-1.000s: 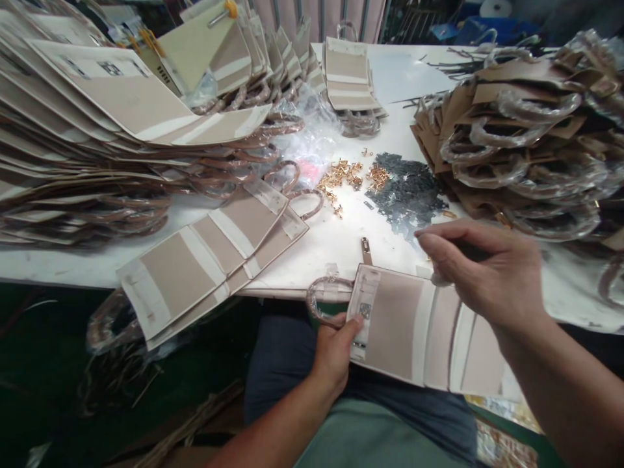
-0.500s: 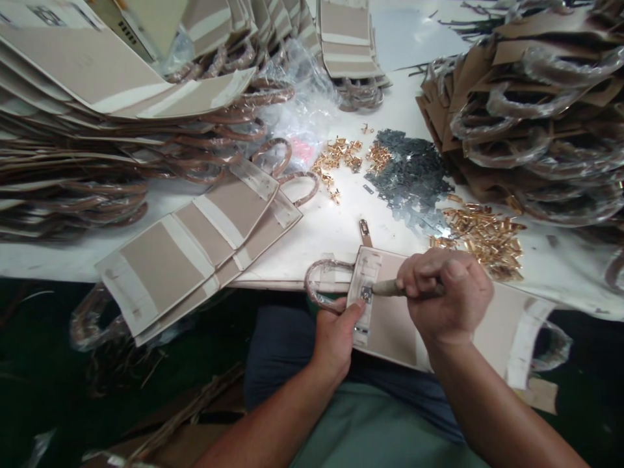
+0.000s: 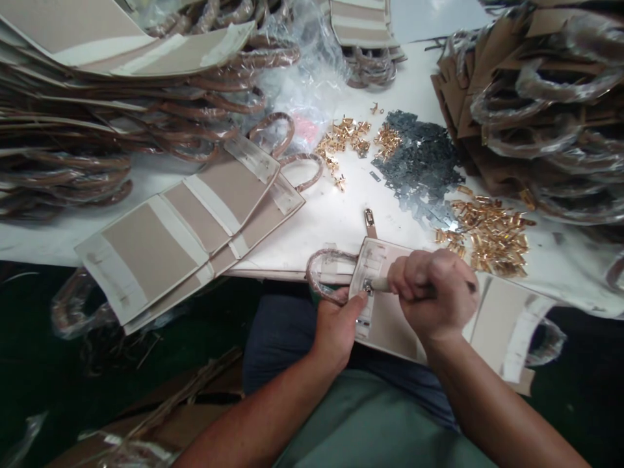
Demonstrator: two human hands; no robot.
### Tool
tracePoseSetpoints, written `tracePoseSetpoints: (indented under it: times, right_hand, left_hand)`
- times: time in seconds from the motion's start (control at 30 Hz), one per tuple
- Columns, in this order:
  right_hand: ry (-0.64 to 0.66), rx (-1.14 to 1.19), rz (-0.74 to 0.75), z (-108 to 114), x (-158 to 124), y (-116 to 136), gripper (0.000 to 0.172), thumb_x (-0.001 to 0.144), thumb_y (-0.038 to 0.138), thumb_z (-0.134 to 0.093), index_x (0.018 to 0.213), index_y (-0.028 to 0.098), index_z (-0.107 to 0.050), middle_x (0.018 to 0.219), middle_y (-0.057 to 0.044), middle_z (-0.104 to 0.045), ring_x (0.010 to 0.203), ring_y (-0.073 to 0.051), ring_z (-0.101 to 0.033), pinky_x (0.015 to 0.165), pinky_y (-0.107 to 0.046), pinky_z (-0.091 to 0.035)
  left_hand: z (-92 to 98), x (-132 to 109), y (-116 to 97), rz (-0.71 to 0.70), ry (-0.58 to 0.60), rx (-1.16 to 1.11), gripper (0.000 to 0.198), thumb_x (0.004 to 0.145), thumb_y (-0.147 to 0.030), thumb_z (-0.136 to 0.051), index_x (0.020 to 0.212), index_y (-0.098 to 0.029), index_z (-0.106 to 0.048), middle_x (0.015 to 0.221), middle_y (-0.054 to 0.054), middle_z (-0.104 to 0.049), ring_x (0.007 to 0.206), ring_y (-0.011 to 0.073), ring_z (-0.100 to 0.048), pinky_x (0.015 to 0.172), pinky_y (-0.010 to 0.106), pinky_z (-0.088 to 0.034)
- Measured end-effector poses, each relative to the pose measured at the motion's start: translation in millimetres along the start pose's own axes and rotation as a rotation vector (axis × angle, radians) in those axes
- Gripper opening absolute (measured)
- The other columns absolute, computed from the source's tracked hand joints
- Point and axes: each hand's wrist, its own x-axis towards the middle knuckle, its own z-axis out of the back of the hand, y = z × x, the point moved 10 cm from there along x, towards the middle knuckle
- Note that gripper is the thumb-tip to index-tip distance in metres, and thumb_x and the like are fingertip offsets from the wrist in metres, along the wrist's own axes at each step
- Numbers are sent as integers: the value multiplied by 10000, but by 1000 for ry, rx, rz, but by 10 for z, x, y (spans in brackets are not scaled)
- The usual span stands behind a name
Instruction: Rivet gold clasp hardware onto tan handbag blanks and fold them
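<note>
A beige bag panel with white strips lies across the table's front edge and my lap. My left hand grips its left end, thumb on top near a small metal plate. Beside the thumb, a plastic-wrapped brown handle loops out to the left. My right hand is closed in a fist round a tapered tool, whose tip touches the metal plate; the tool's exact kind is hidden by the fingers. A strap with a metal clasp sticks out past the panel's far edge.
Two more bag panels overlap at left. Stacked panels fill the far left, and brown pieces with wrapped handles the right. Dark metal plates, gold fittings and gold pronged pieces lie in piles.
My right hand and the tool have shifted slightly left and tilted against the metal plate. The camera view has moved a little. My left hand keeps its hold on the panel.
</note>
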Motion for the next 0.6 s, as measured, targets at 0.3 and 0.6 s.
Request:
tracePoseSetpoints:
  times: [0.3,0.6]
  right_hand:
    - [211,-334,-106,-364,165,-79,454,963,428,-691,600,223,-511,491,55,-465,431,-110,-405,440,-263,-334]
    - [532,-643,-24,-825,13,-31,452,966,366,-645,563,190,-540,532,33,-501,510,-103,-432,512,-267,-318]
  left_hand:
    - [-34,-32,-52,-51,45,13,302,660,-391,-861,782,-127,-783,698,60,-731,616,181,-640,618,278,-484]
    - [-12,-69,-111,-129,14,-2,207,653,-327,-822,720,-137,-773,659,39,-701,560,142,-584,565,248,-435]
